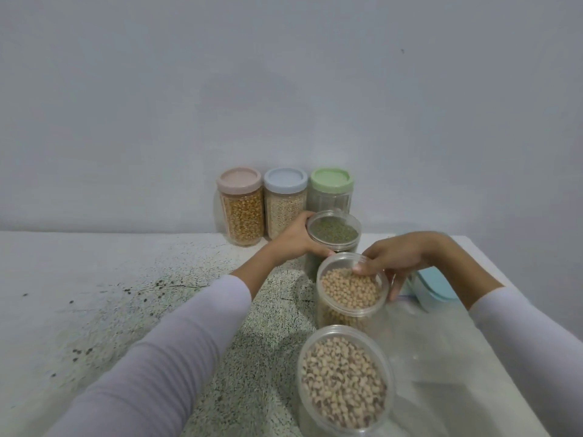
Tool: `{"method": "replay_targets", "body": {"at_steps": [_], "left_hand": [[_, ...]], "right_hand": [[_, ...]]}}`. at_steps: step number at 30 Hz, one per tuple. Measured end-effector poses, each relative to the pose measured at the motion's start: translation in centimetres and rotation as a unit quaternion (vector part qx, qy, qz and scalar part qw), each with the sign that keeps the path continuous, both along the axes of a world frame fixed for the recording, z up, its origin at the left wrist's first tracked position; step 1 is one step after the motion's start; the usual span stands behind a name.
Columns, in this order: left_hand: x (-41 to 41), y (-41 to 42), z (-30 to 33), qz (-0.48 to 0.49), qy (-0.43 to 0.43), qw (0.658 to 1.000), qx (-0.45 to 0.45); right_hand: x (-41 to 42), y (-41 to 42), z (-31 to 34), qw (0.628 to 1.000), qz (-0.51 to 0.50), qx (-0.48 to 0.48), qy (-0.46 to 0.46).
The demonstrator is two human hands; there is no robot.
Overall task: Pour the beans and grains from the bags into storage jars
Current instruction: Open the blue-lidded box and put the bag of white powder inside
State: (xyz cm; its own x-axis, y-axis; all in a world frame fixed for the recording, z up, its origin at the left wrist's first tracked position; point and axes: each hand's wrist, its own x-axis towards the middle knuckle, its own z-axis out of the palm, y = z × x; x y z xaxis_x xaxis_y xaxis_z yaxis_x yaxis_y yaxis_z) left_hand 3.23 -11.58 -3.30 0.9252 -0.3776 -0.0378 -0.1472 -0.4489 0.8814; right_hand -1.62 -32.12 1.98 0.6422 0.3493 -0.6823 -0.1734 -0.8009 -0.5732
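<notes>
Three open clear jars stand in a line on the table. The far one holds green mung beans (333, 232); my left hand (296, 239) grips its side. The middle jar holds round tan beans (350, 290); my right hand (394, 258) grips its rim, thumb inside and fingers down the outside. The nearest jar (345, 378) holds black-eyed beans and stands untouched. Against the wall are three lidded jars: pink lid with corn (241, 206), blue lid with pale grain (285, 203), green lid (331, 190), partly hidden behind the mung bean jar.
A light blue lid (437, 288) lies at the right behind my right forearm. Clear empty plastic bags (441, 357) lie on the table to the right of the jars. The speckled white table (110, 294) ends at the wall; its right edge is close.
</notes>
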Motion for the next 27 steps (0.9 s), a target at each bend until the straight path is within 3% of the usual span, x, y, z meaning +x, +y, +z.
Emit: {"method": "replay_targets", "body": {"at_steps": [16, 20, 23, 26, 27], "left_hand": [[-3.1, 3.6, -0.5, 0.032, -0.027, 0.999, 0.009], [-4.9, 6.6, 0.2, 0.054, -0.066, 0.996, -0.042], [-6.1, 7.8, 1.4, -0.021, -0.099, 0.993, 0.064], [-6.6, 8.8, 1.6, -0.086, -0.132, 0.954, 0.255], [-6.7, 9.2, 1.5, -0.081, -0.142, 0.946, 0.278]], "right_hand": [[-1.5, 4.3, -2.0, 0.988, -0.083, 0.128, -0.008], [-2.0, 7.3, -2.7, 0.985, -0.108, 0.129, -0.042], [-2.4, 8.9, -3.3, 0.98, -0.097, 0.144, -0.101], [-3.2, 9.6, -3.5, 0.965, -0.071, 0.226, -0.114], [-3.7, 9.7, -3.2, 0.964, -0.053, 0.232, -0.117]]}}
